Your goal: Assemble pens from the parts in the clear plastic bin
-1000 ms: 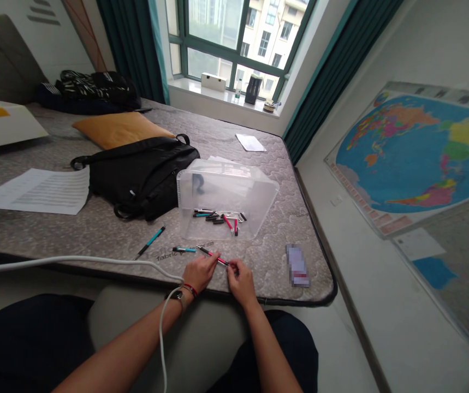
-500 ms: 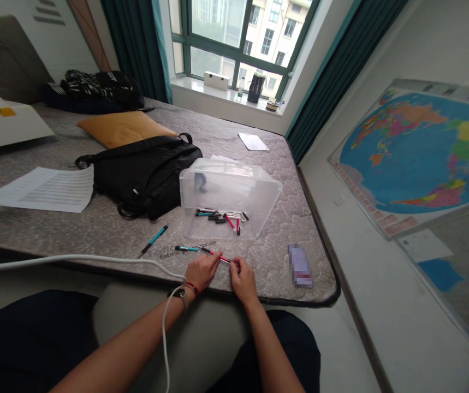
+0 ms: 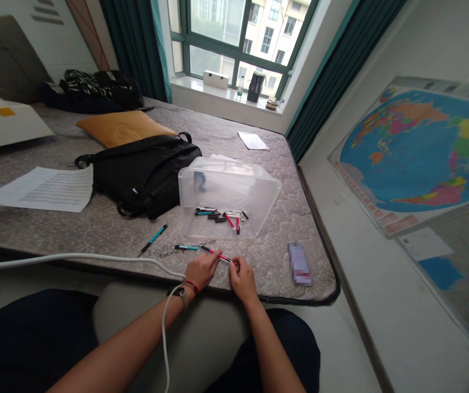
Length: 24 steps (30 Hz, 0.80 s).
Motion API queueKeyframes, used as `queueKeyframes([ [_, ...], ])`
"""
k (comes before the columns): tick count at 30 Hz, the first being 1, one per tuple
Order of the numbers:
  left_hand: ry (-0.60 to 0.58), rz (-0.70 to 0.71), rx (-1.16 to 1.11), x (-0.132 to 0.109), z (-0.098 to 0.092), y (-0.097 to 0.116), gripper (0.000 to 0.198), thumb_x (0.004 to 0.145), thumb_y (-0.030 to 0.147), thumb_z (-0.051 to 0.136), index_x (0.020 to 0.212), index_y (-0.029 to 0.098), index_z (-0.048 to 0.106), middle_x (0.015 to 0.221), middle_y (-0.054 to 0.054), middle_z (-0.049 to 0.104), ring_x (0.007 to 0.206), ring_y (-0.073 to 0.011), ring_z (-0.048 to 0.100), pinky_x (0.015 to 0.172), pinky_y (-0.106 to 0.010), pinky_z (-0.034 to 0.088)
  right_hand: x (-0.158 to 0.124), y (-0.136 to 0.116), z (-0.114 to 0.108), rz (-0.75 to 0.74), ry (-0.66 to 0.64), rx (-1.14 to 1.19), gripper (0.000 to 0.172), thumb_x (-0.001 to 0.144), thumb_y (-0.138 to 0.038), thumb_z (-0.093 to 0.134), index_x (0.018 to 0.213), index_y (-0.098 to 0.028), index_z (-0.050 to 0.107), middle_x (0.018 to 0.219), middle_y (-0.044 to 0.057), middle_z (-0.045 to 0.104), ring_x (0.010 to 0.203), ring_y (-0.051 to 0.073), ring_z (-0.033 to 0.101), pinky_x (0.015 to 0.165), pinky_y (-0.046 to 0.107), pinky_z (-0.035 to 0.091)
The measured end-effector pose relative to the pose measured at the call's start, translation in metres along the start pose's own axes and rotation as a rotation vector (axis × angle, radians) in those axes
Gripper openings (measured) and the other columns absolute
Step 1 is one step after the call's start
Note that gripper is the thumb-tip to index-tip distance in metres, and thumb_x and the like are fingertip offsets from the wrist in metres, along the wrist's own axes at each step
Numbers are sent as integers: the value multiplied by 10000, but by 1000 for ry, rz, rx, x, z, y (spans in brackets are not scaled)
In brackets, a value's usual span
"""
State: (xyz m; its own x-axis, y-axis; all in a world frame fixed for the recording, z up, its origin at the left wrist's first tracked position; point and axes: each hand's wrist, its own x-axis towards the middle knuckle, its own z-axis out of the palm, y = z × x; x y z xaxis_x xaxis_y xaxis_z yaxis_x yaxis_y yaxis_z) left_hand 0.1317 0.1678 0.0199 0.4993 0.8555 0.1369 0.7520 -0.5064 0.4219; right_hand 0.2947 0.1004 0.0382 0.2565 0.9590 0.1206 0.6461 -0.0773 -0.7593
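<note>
The mattress (image 3: 273, 259) bears printed lettering (image 3: 172, 254), "fabric" legible, the rest unclear; near its front edge, before a clear box (image 3: 238, 173), is a red-and-black pen (image 3: 224, 258), the left hand (image 3: 201, 271) pinching its middle, the right hand (image 3: 243, 279) pinching its near end.

Pen (image 3: 223, 258) red, black — second pen (image 3: 185, 248) teal, black; backpack (image 3: 144, 177) black; mattress (image 3: 115, 232) mottled grey-brown — curtains (image 3: 130, 49) dark teal.
</note>
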Motion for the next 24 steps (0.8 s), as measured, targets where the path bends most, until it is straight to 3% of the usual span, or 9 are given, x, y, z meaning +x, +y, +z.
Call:
queueKeyframes([
  [4, 1, 0, 2, 0, -1, 0, 427, 1012, 390, 312, 1321, 300, 594, 916, -83, 717, 830, -195, 645, 699, -261, 454, 0, 1, 1, -21, -5, -37, 204, 959, -318, 423, 923, -214, 593, 815, 35, 667, 744, 186, 622, 691, 277, 435],
  [8, 12, 1, 10, 0, -2, 1, 424, 1011, 392, 315, 1313, 305, 600, 891, -83, 712, 813, -199, 650, 680, -265, 449, 1, 1, 2, -11, -6, -81, 342, 994, -352, 345, 762, -227, 564, 741, 31, 637, 699, 190, 588, 662, 283, 417],
  [14, 8, -4, 5, 0, -3, 2, 429, 1009, 390, 315, 1307, 289, 607, 879, -88, 706, 812, -196, 646, 681, -258, 452, 0, -1, -2, -9, -24, 0, 188, 931, -314, 460, 899, -211, 615, 739, 14, 655, 671, 175, 607, 648, 265, 422],
  [17, 4, -8, 1, 0, -3, 2, 430, 1009, 390, 315, 1306, 284, 607, 887, -87, 705, 820, -195, 645, 686, -255, 453, 0, -2, -3, -17, -23, -3, 191, 917, -293, 456, 874, -213, 624, 727, 12, 657, 671, 174, 612, 640, 262, 427],
  [21, 12, -12, 2, 0, -3, 2, 425, 1010, 393, 314, 1308, 299, 603, 887, -82, 704, 801, -196, 647, 671, -259, 449, 0, -2, -3, -4, -8, 58, 187, 905, -320, 488, 992, -204, 607, 798, 20, 686, 652, 160, 622, 650, 259, 453],
  [24, 19, -9, 1, -1, -3, 1, 420, 1010, 389, 316, 1303, 303, 605, 891, -79, 705, 794, -196, 646, 673, -261, 451, -1, -1, -2, -24, -10, 21, 194, 925, -338, 465, 921, -205, 606, 740, 15, 661, 652, 166, 614, 640, 259, 433],
])
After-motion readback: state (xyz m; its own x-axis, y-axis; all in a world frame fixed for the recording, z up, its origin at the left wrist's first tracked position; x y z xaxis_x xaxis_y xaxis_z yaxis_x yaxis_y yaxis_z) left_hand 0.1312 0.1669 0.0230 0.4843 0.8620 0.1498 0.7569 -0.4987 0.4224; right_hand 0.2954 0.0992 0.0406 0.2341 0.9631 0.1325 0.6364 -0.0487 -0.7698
